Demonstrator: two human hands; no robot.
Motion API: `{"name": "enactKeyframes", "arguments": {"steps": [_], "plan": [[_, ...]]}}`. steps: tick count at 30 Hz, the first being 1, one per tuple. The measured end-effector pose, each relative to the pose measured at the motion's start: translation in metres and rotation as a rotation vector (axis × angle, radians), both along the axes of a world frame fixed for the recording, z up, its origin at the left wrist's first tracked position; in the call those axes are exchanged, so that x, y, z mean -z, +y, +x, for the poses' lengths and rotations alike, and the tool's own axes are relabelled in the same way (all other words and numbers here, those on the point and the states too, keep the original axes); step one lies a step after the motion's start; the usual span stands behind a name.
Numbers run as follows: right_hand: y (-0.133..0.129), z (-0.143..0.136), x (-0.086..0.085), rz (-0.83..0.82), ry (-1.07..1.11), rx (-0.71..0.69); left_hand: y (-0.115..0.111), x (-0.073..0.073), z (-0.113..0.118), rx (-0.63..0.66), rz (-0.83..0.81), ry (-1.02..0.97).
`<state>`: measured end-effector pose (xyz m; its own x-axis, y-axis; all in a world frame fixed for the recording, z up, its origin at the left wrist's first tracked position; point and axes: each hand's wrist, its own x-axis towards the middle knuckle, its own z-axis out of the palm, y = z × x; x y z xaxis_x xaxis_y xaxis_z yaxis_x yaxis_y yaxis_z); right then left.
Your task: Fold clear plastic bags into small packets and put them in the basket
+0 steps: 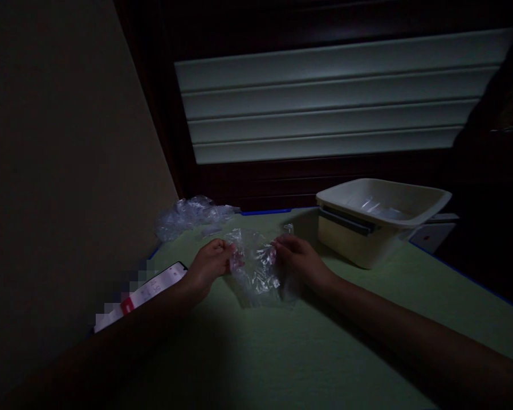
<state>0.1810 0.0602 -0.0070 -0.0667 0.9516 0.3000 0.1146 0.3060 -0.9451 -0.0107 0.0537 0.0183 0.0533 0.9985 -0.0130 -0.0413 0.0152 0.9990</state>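
A clear, crinkled plastic bag (259, 276) is stretched between my two hands above the green table (256, 353). My left hand (211, 262) pinches its left edge with thumb and fingers. On the other side, my right hand (301, 259) grips the upper right part of the bag between closed fingertips. The bag looks flat and see-through, and I cannot make out anything inside it.
A heap of clear plastic (192, 216) lies at the back left by the wall. A cream tub (350, 242) with a grey handle stands at the back right, clear plastic inside it. A lit phone (154, 288) lies beside my left forearm. Behind the table is a slatted panel (325, 102).
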Motion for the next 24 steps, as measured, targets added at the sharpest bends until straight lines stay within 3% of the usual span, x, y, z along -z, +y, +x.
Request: {"name": "enactKeyframes", "arguments": {"steps": [4, 9, 17, 24], "plan": [[0.006, 0.006, 0.003, 0.012, 0.044, 0.124, 0.003, 0.009, -0.002, 0.025, -0.022, -0.008], [0.007, 0.01, 0.005, 0.054, 0.052, 0.215, 0.001, 0.008, 0.002, 0.065, 0.001, -0.005], [-0.004, 0.002, -0.003, 0.003, 0.07, 0.077, -0.004, 0.017, 0.008, 0.034, 0.09, 0.122], [-0.01, -0.001, -0.009, -0.003, 0.03, 0.002, -0.005, 0.012, 0.011, -0.029, 0.08, 0.187]]}}
